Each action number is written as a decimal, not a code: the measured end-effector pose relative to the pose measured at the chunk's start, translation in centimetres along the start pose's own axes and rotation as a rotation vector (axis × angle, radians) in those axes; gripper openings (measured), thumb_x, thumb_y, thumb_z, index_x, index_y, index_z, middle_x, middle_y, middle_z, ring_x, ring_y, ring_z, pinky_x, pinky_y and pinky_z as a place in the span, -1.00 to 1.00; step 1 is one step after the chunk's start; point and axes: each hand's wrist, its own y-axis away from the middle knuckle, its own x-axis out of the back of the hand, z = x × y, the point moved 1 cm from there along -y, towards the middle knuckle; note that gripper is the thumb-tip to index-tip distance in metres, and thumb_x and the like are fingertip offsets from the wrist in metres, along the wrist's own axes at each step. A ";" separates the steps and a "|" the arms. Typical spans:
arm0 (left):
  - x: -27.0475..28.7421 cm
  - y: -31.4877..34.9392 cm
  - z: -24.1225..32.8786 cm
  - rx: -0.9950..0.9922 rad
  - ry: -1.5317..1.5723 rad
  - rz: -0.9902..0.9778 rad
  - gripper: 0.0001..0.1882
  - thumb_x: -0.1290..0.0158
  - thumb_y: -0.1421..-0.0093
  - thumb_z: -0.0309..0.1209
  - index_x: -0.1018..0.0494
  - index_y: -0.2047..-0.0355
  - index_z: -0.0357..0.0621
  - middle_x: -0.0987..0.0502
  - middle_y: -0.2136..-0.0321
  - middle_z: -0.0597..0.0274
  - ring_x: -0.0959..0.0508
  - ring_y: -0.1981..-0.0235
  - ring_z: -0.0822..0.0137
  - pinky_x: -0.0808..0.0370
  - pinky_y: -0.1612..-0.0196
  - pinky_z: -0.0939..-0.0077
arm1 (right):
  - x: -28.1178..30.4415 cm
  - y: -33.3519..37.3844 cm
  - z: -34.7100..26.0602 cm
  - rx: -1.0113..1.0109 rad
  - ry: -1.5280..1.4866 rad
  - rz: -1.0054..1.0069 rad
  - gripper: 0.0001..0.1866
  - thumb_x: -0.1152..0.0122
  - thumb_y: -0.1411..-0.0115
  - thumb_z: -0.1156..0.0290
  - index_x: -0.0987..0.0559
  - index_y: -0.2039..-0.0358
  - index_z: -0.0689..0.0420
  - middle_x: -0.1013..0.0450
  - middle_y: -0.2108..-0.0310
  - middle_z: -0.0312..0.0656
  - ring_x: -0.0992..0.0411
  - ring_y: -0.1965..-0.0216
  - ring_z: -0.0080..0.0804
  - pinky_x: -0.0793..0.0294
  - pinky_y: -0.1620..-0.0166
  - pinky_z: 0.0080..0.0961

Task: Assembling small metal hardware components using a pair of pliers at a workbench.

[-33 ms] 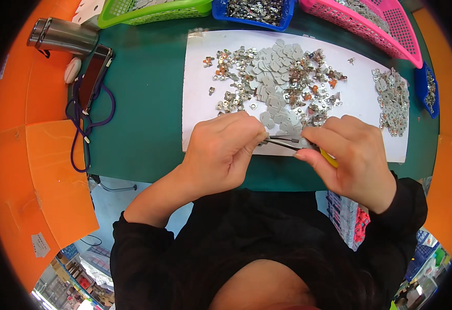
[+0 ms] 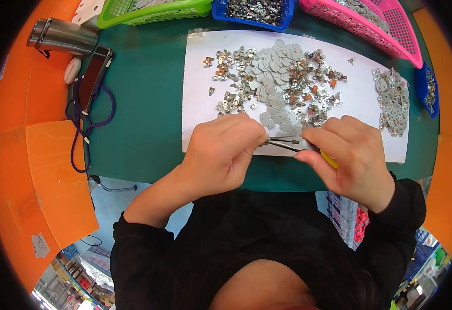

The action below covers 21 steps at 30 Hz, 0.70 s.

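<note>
The left hand [image 2: 220, 152] had its thumb and forefinger pinched on a small greyish piece [image 2: 263, 143] at the tips of the pliers; the fingers covered most of that piece, so its shape could not be told. Its other fingers were curled under, out of sight. The right hand [image 2: 350, 155] was closed around the pliers [image 2: 287, 146], hiding most of the tool: only the slim dark nose, slightly parted, and a bit of yellow handle showed. The pliers lay between the two hands, over the near edge of a white sheet [image 2: 197, 98] that the hands partly blocked. Just beyond them, a pile of flat grey plates [image 2: 277, 64] ran toward the knuckles, with small metal fittings [image 2: 231, 101] on either side, too heaped to separate. The green basket [image 2: 156, 15], blue tray [image 2: 287, 21] and pink basket [image 2: 409, 46] were cut off by the upper edge. A dark phone [image 2: 92, 80] lay at left, beside a purple cord [image 2: 104, 123].
</note>
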 end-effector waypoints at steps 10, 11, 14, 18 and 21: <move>3.9 0.1 -3.4 0.383 0.177 0.458 -0.82 -0.02 -0.30 -0.50 -0.55 0.15 -0.26 -0.60 0.41 0.16 -0.56 0.39 0.51 -0.45 0.34 0.65 | 2.4 9.2 8.4 -0.651 0.082 0.531 -0.77 -0.12 -0.35 0.40 -0.57 0.17 0.33 -0.53 0.35 -0.18 -0.37 0.35 -0.63 -0.35 0.27 -0.70; 4.0 0.2 -3.4 0.428 0.173 0.474 -0.84 -0.05 -0.29 -0.48 -0.56 0.18 -0.25 -0.60 0.44 0.18 -0.54 0.41 0.54 -0.43 0.33 0.69 | 1.6 10.0 9.7 -0.728 0.158 0.556 -0.76 -0.12 -0.36 0.35 -0.58 0.18 0.30 -0.52 0.39 -0.20 -0.37 0.37 -0.64 -0.35 0.29 -0.70; 3.6 0.6 -4.5 0.448 -0.001 0.334 -0.86 -0.08 -0.27 -0.47 -0.56 0.22 -0.25 -0.61 0.45 0.23 -0.53 0.44 0.55 -0.41 0.33 0.70 | 0.4 10.5 10.8 -0.862 0.277 0.524 -0.72 -0.11 -0.36 0.23 -0.60 0.18 0.19 -0.52 0.47 -0.21 -0.43 0.43 -0.58 -0.39 0.35 -0.62; 2.6 0.1 -3.6 0.302 -0.220 0.241 -0.87 -0.22 -0.10 -0.49 -0.57 0.31 -0.20 -0.61 0.40 0.22 -0.55 0.40 0.35 -0.46 0.28 0.52 | 0.3 9.7 10.6 -0.885 0.547 0.442 -0.71 -0.12 -0.34 0.18 -0.62 0.19 0.14 -0.55 0.43 -0.13 -0.50 0.45 -0.37 -0.42 0.37 -0.47; 1.9 -0.1 -3.0 0.209 -0.330 0.166 -0.84 -0.26 -0.03 -0.47 -0.56 0.35 -0.14 -0.57 0.39 0.25 -0.49 0.32 0.24 -0.41 0.23 0.41 | 1.0 9.2 11.0 -0.790 0.625 0.487 -0.73 -0.12 -0.33 0.20 -0.62 0.18 0.13 -0.55 0.40 -0.12 -0.50 0.44 -0.33 -0.43 0.36 -0.45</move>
